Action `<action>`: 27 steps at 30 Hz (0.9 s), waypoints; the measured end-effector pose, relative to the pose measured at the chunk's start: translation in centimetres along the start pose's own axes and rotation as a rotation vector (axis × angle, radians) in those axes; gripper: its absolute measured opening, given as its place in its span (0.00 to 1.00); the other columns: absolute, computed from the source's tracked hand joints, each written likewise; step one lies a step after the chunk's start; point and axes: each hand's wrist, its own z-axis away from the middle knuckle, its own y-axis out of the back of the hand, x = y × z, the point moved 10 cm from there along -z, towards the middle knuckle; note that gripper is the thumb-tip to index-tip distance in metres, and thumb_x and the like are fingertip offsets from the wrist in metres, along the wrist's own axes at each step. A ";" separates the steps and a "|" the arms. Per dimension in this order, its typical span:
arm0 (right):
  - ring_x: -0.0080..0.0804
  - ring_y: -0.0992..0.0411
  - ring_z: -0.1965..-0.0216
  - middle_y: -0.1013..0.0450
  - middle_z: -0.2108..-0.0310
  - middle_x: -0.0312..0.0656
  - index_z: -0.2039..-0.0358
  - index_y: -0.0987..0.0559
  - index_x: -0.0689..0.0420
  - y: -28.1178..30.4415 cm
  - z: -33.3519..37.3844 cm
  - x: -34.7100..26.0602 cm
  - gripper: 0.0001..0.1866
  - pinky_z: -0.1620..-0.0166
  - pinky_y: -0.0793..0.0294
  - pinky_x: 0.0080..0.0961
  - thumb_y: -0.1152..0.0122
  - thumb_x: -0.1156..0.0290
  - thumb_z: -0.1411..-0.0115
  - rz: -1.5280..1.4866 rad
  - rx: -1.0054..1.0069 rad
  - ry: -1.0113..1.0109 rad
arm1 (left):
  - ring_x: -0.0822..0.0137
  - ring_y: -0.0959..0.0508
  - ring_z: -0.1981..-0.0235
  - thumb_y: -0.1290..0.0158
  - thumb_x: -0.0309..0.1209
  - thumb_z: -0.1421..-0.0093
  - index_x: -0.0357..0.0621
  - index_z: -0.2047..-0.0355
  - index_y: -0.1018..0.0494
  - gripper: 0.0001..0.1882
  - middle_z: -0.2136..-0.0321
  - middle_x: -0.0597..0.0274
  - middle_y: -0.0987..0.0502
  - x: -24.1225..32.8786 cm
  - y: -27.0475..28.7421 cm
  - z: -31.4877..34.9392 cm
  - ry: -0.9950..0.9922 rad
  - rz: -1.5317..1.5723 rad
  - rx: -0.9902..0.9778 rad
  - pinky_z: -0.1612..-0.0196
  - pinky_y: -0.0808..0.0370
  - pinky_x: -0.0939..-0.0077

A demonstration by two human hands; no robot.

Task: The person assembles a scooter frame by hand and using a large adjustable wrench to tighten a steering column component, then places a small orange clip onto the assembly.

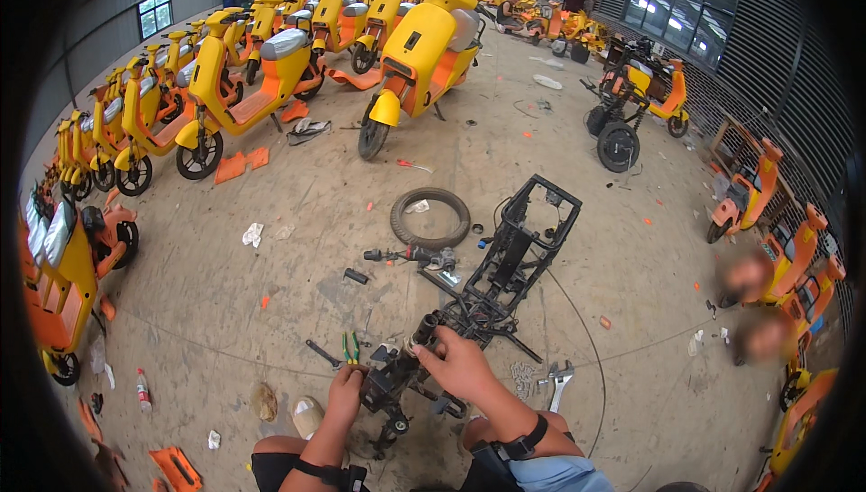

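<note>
A bare black scooter frame [519, 253] lies on the concrete floor in front of me, its front fork end [406, 370] toward my knees. My right hand [462, 367] grips the black steering tube near that end. My left hand [345, 395] rests on the black fork part lower down and looks closed on it. Green-handled pliers [351, 346] lie just beyond my left hand. A silver wrench [559, 382] lies to the right of my right hand.
A loose black tyre [430, 218] lies beyond the frame, with a power tool [410, 256] beside it. Rows of yellow-and-orange scooters [225, 86] fill the left and back. More orange scooters [776, 257] stand on the right. Litter and orange panels [176, 468] dot the floor.
</note>
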 end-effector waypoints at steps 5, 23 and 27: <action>0.41 0.26 0.79 0.27 0.82 0.44 0.56 0.24 0.63 0.4 0.2 -0.4 0.28 0.74 0.30 0.34 0.34 0.49 0.43 -0.011 -0.010 -0.026 | 0.73 0.28 0.69 0.55 0.31 0.35 0.36 0.60 0.25 0.12 0.69 0.64 0.25 -0.2 0.0 0.0 0.014 0.014 -0.005 0.64 0.31 0.80; 0.41 0.26 0.79 0.27 0.82 0.44 0.56 0.23 0.63 0.4 0.0 0.0 0.28 0.74 0.31 0.34 0.33 0.49 0.44 -0.014 0.006 -0.017 | 0.73 0.27 0.69 0.56 0.30 0.34 0.37 0.58 0.26 0.12 0.68 0.64 0.24 0.6 -0.4 0.3 -0.002 0.008 -0.011 0.64 0.30 0.80; 0.41 0.26 0.78 0.26 0.81 0.44 0.56 0.23 0.62 0.6 0.2 -0.6 0.27 0.74 0.30 0.34 0.33 0.51 0.44 -0.053 0.025 -0.021 | 0.74 0.27 0.68 0.55 0.31 0.35 0.37 0.60 0.25 0.12 0.68 0.64 0.24 -0.2 0.1 0.1 0.012 0.043 -0.013 0.64 0.31 0.80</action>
